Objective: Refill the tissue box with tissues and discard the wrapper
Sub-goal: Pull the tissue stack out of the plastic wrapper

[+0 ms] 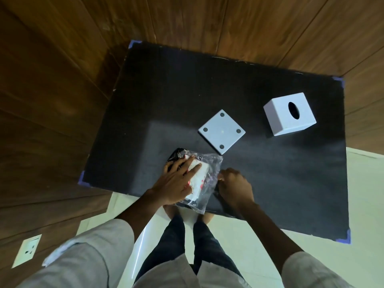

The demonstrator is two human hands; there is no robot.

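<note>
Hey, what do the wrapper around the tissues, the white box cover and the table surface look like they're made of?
Wrapper: thin clear plastic film, glossy; it crinkles, glints and shows the white tissues through it.
White box cover: probably rigid plastic, smooth and matte, with crisp edges and a clean oval slot.
Table surface: black and dull, likely a fabric or paper-like covering; I can't tell which.

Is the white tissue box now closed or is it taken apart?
Taken apart. The cover stands alone on the table; the base plate lies separately beside it.
</note>
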